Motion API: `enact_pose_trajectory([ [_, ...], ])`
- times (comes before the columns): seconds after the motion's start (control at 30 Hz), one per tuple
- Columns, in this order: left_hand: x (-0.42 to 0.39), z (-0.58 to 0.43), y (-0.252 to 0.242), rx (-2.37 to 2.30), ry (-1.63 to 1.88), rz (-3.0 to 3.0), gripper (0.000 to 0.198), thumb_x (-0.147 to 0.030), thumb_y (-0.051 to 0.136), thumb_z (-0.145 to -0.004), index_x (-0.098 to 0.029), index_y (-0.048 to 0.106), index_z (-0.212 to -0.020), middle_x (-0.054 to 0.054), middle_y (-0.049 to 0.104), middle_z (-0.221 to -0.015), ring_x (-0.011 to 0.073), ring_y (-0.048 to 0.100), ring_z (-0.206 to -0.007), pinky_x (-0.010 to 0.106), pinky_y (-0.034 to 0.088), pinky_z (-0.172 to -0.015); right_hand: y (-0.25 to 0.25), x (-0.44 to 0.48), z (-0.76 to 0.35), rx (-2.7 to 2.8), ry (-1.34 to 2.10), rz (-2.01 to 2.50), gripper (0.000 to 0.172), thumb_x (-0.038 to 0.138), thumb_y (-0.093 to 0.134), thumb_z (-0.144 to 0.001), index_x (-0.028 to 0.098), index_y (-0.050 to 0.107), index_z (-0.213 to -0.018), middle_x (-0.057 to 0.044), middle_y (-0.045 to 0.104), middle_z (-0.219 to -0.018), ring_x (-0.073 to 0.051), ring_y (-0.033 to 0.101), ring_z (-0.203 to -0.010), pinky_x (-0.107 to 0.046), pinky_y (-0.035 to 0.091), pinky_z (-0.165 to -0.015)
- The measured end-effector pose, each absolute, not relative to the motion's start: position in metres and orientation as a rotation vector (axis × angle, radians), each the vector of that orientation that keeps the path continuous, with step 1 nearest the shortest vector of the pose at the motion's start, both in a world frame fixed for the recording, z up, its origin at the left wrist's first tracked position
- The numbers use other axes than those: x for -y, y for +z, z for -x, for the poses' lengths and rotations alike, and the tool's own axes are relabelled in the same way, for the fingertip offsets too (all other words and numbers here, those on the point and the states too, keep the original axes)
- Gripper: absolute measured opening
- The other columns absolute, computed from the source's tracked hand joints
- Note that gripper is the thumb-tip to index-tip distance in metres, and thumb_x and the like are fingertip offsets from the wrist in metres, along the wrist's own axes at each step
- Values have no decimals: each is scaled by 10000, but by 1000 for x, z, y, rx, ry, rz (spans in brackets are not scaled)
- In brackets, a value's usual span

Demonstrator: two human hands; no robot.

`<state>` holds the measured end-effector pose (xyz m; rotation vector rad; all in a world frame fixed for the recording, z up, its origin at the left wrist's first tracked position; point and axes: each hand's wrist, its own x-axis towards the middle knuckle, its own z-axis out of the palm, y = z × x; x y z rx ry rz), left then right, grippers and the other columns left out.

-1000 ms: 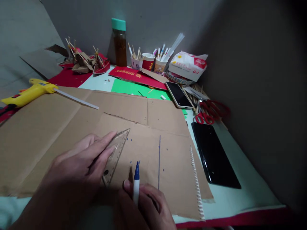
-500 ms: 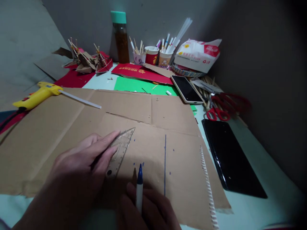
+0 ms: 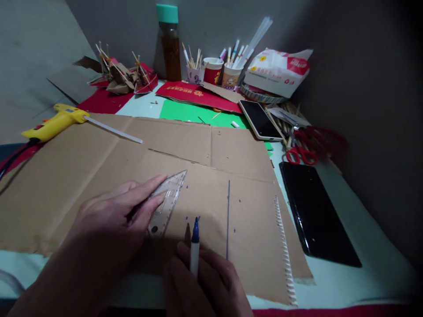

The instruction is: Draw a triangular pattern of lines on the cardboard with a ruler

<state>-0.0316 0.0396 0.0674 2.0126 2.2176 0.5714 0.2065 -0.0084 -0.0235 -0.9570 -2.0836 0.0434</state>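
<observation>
**Left hand (image 3: 114, 211) holds a clear ruler (image 3: 169, 202), right hand (image 3: 211, 281) holds a blue marker (image 3: 194, 253)**

The clear ruler is shaped like a triangle. It is over the middle of a big brown cardboard sheet (image 3: 246, 149), and its sharp corner points away from the person. The thumb and a finger of the left hand pinch it along its left side. I cannot tell if all of it lies flat.

The right hand is close by, near the front edge. Its fingers are curled and pressed together around the white part of the blue marker. The blue tip points up and away, right by some small blue dots (image 3: 187, 218). I cannot tell if the tip touches the cardboard. A long blue line (image 3: 228, 220) runs to the right of the marker.

A yellow glue gun (image 3: 56, 124) lies at the left, with a white glue stick (image 3: 114, 129) poking out of it. On the right are red scissors (image 3: 301, 155), a phone (image 3: 261, 119) and a flat, shiny black thing (image 3: 319, 215). A bottle with a green lid (image 3: 172, 57) stands at the back, beside cups (image 3: 212, 72) full of sticks and pens.
</observation>
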Motion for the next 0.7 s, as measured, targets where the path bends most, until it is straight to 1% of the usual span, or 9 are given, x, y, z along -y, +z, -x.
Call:
enact_pose_trajectory([
  [0.13, -40, 30, 64, -2177, 558, -2004, 450, -522, 465, -1132, -485, 713, -1506, -26, 878, -1241, 222, 849, -1051, 296, 670, -878, -24, 11, -208, 2155, 49, 897, 388, 25, 781, -971, 311, 871, -1217, 26, 904, -1195, -221, 891, -1090, -247, 727, -1018],
  [0.23, -39, 27, 63, -2186, 552, -1995, 491, -535, 436, -1133, -458, 680, -1553, -1, 872, -1207, 231, 836, -1017, 310, 653, -847, -23, 11, -210, 2155, 42, 906, 432, 2, 752, -969, 300, 872, -1258, -4, 906, -1178, -227, 886, -1105, -239, 727, -995],
  [0.33, -40, 25, 64, -2160, 528, -2006, 529, -553, 413, -1127, -433, 665, -1576, 19, 867, -1198, 244, 823, -1003, 330, 634, -827, -20, 10, -210, 2114, 29, 920, 366, 47, 759, -1000, 272, 873, -1266, -10, 912, -1150, -222, 885, -1063, -272, 712, -1043],
  [0.47, -37, 18, 65, -2170, 547, -1997, 525, -542, 400, -1137, -419, 672, -1569, 21, 852, -1187, 244, 805, -960, 367, 590, -805, -18, 6, -203, 2016, 6, 919, 289, 90, 707, -1072, 246, 856, -1264, -10, 914, -1205, -198, 869, -1047, -319, 677, -1076],
  [0.53, -34, 13, 63, -2219, 587, -1984, 518, -521, 391, -1153, -403, 665, -1576, 19, 828, -1147, 258, 798, -966, 399, 556, -804, -16, 5, -195, 1947, -7, 899, 232, 138, 669, -1125, 233, 849, -1235, -10, 919, -1158, -179, 861, -1085, -311, 661, -1065],
  [0.57, -32, 11, 62, -2243, 605, -1981, 511, -507, 397, -1157, -394, 663, -1578, 18, 810, -1110, 266, 792, -964, 409, 538, -799, -14, 3, -190, 1899, -13, 892, 230, 150, 643, -1147, 235, 851, -1198, -4, 920, -1111, -172, 860, -1103, -311, 657, -1056],
  [0.7, -31, 8, 55, -2275, 668, -1999, 470, -463, 472, -1139, -383, 693, -1547, 3, 745, -964, 251, 749, -850, 406, 486, -751, 0, -1, -175, 1772, 5, 871, 357, 112, 526, -1185, 188, 845, -1043, -18, 904, -982, -158, 863, -1092, -311, 647, -1006],
])
